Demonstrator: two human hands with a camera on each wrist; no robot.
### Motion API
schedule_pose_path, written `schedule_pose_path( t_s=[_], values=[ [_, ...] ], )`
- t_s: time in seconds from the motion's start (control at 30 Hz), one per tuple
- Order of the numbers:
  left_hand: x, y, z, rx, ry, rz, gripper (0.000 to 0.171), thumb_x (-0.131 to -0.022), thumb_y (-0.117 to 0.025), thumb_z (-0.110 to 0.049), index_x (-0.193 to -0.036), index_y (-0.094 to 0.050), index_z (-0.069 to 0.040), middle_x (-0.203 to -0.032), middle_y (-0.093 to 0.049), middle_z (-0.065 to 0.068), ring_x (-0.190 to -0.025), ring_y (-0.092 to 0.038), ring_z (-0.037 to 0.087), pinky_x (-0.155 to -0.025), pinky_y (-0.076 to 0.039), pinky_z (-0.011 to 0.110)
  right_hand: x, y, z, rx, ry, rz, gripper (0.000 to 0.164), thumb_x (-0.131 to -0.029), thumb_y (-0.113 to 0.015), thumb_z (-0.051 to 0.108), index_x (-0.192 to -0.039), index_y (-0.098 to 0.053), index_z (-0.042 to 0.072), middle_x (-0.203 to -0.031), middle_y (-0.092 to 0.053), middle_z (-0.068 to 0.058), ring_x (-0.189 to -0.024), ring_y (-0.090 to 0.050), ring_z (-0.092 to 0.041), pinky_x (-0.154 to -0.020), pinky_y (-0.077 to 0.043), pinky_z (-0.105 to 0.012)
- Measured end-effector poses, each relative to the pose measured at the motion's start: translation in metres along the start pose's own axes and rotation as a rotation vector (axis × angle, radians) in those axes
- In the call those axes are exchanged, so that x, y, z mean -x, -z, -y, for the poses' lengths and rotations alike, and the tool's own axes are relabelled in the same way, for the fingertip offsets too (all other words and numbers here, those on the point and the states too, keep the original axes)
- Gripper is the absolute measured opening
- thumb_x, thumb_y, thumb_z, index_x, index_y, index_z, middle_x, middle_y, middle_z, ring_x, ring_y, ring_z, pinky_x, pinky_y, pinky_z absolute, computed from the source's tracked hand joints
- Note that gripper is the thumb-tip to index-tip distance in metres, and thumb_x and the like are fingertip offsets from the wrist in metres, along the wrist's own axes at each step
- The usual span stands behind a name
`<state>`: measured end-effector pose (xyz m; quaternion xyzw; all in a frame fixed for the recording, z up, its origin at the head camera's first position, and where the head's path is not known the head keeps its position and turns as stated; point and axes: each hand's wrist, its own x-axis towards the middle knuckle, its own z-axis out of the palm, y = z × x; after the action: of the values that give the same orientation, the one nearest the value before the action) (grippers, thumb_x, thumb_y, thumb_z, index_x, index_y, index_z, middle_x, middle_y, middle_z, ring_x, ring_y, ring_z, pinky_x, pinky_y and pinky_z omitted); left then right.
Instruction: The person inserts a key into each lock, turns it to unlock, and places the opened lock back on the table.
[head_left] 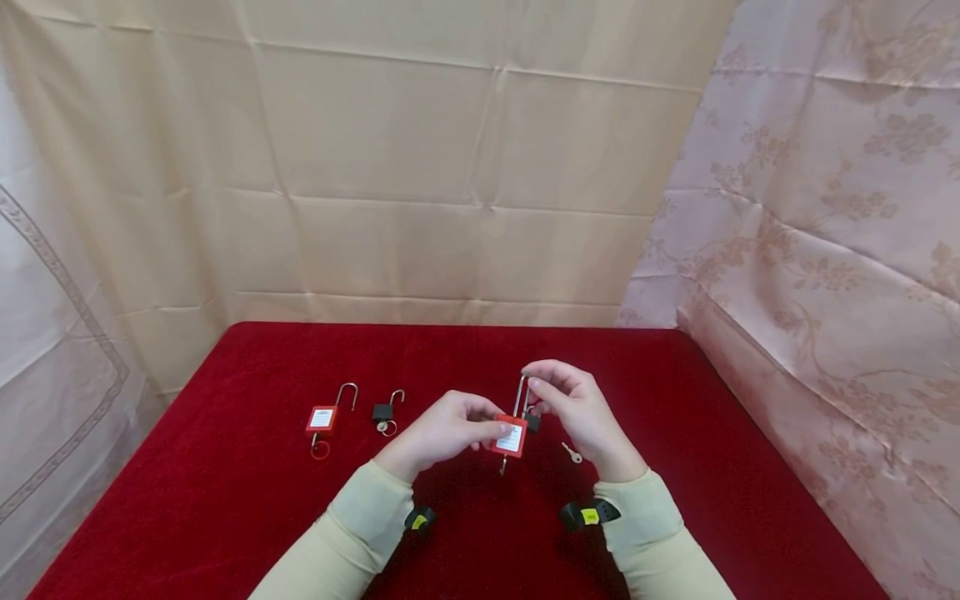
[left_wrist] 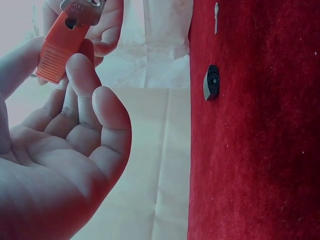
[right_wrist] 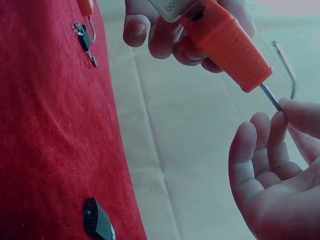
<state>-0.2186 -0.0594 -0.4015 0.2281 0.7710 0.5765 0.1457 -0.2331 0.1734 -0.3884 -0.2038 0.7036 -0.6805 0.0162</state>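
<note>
Over the red-covered table, my left hand [head_left: 450, 429] grips the body of a red padlock [head_left: 513, 442] with a white label, thumb across its face. A key [left_wrist: 84, 11] sticks out of the padlock's keyhole end, also visible in the right wrist view. My right hand [head_left: 581, 410] pinches the bend of the steel shackle [right_wrist: 271, 97] between thumb and fingertips. One shackle leg runs into the red body; in the right wrist view the other leg's end stands free outside it. Behind the hands lies a small black padlock [head_left: 532, 421], partly hidden in the head view.
A loose key [head_left: 572, 452] lies beside my right wrist. To the left are another red padlock [head_left: 321, 419] and a small black padlock [head_left: 383, 412], both with raised shackles and keys on rings. Curtains hang behind the red-covered table [head_left: 247, 500] and along its sides.
</note>
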Motion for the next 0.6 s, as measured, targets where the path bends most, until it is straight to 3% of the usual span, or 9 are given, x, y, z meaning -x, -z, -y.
schedule_pose_path(
  t_s=[0.17,0.27,0.47,0.6],
  values=[
    [-0.0003,0.0009,-0.0001,-0.013,0.008,-0.011,0.024,-0.093,-0.076,-0.025,-0.108,-0.076,-0.006,-0.089,-0.072,0.004,-0.078,-0.064,0.022,-0.074,-0.056,0.049,0.0000,0.0020,0.0002,-0.016,0.017,-0.002,0.016,-0.100,-0.063,0.004,-0.116,-0.068,0.002,-0.099,-0.059,-0.028,-0.085,-0.061,-0.029,-0.075,-0.059,-0.038],
    [0.0003,0.0015,-0.0007,-0.019,0.019,-0.014,0.026,-0.093,-0.076,-0.026,-0.109,-0.076,-0.006,-0.090,-0.072,0.003,-0.078,-0.064,0.019,-0.076,-0.056,0.050,0.0004,0.0031,0.0004,-0.028,0.013,-0.011,0.017,-0.100,-0.063,0.004,-0.116,-0.068,0.002,-0.100,-0.060,-0.029,-0.086,-0.061,-0.029,-0.076,-0.058,-0.037],
    [0.0009,0.0024,-0.0023,-0.013,0.008,-0.028,0.023,-0.093,-0.075,-0.023,-0.108,-0.076,-0.005,-0.088,-0.072,0.004,-0.080,-0.065,0.032,-0.075,-0.055,0.050,0.0000,0.0051,-0.0001,-0.079,-0.014,-0.035,0.020,-0.101,-0.059,0.002,-0.119,-0.069,0.001,-0.097,-0.067,-0.015,-0.086,-0.065,-0.022,-0.080,-0.058,-0.039],
    [0.0008,0.0034,-0.0023,-0.017,-0.002,-0.051,0.024,-0.092,-0.075,-0.021,-0.109,-0.076,-0.004,-0.089,-0.072,0.004,-0.079,-0.065,0.027,-0.077,-0.055,0.054,-0.0008,0.0068,-0.0006,-0.130,-0.045,-0.044,0.022,-0.103,-0.053,0.000,-0.120,-0.067,-0.001,-0.094,-0.068,-0.013,-0.083,-0.066,-0.020,-0.077,-0.058,-0.037]
  ],
)
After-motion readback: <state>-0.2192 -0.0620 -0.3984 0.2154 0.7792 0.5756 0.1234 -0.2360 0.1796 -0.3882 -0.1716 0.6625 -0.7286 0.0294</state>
